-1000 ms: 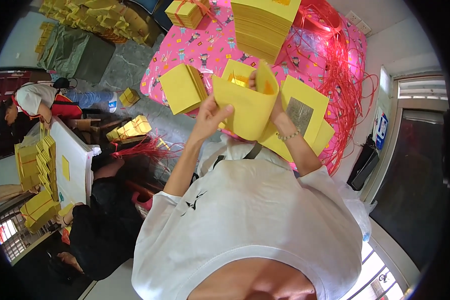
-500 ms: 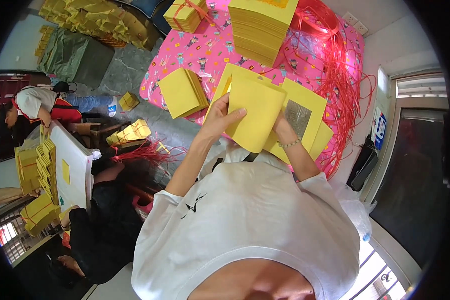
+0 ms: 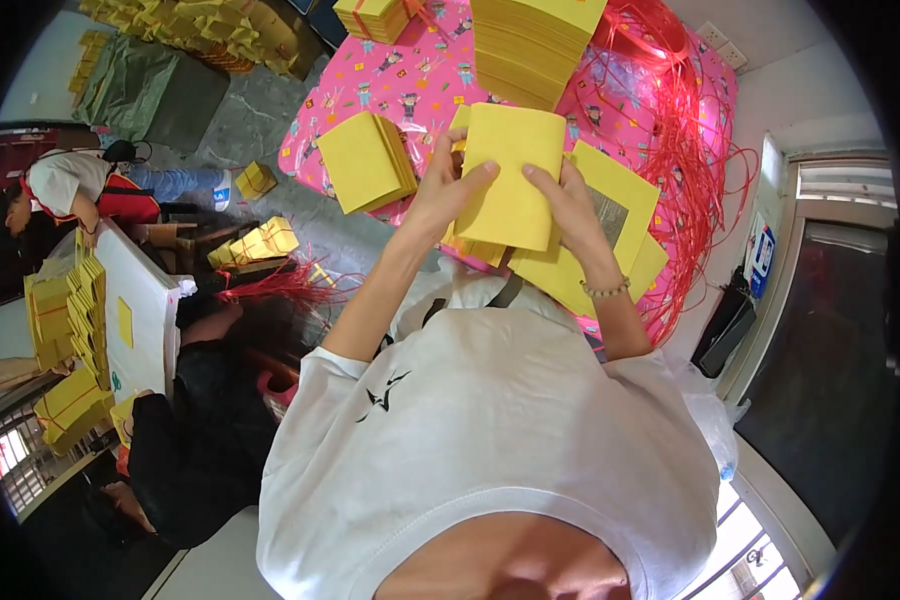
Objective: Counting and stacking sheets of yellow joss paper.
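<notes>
A folded yellow paper sheet (image 3: 511,185) is gripped between my two hands, its fold uncertain from here. My left hand (image 3: 448,192) pinches its left edge, thumb on top and fingers behind. My right hand (image 3: 576,208), with a beaded bracelet at the wrist, holds the right edge the same way. Beneath lie loose yellow sheets (image 3: 555,280), one with a silvery-grey patch (image 3: 608,212) partly behind my right hand. To the left rests a stack of folded yellow paper (image 3: 355,165) on the pink patterned tablecloth (image 3: 410,75).
A tall yellow paper stack (image 3: 525,60) stands at the table's far side, beside a tied bundle (image 3: 368,20). Red plastic strings (image 3: 685,185) trail down the right. At left, people work around a white table (image 3: 145,300) with yellow bundles (image 3: 88,315).
My right hand has come from behind the paper to its right edge, thumb now on top. The folded paper has shifted slightly up and looks flatter.
</notes>
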`<state>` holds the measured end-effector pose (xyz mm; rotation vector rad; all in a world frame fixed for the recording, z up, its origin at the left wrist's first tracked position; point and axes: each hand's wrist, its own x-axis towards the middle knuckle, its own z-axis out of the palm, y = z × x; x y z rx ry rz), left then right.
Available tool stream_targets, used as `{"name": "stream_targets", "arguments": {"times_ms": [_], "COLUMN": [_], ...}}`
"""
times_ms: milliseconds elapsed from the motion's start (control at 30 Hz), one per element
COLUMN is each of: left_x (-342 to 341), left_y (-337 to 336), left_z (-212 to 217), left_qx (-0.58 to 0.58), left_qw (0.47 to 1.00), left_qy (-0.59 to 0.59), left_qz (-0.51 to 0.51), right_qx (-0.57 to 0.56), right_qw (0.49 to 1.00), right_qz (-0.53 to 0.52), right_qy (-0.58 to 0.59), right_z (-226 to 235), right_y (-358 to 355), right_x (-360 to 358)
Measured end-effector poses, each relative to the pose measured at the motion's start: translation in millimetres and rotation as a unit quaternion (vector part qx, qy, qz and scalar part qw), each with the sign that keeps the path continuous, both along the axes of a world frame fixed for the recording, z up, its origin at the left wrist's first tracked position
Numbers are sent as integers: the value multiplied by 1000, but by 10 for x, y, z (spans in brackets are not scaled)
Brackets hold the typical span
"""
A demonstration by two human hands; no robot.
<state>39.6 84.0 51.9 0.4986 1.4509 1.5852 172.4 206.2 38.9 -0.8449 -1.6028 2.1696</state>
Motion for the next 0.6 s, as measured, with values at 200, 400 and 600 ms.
{"name": "stream_targets", "arguments": {"times_ms": [200, 400, 600], "left_x": [32, -13, 7], "left_y": [68, 26, -192], "left_z": [138, -150, -769], "left_qx": [-6, 88, 132], "left_qw": [999, 992, 971], "left_qy": [-52, 94, 197], "left_qz": [2, -10, 15], "right_qx": [-47, 57, 119], "right_qw": [999, 996, 990], "right_qz": [19, 32, 70], "right_qy": [12, 53, 27], "right_z": [66, -118, -482], "right_y": [66, 24, -63], "right_x": [29, 6, 47]}}
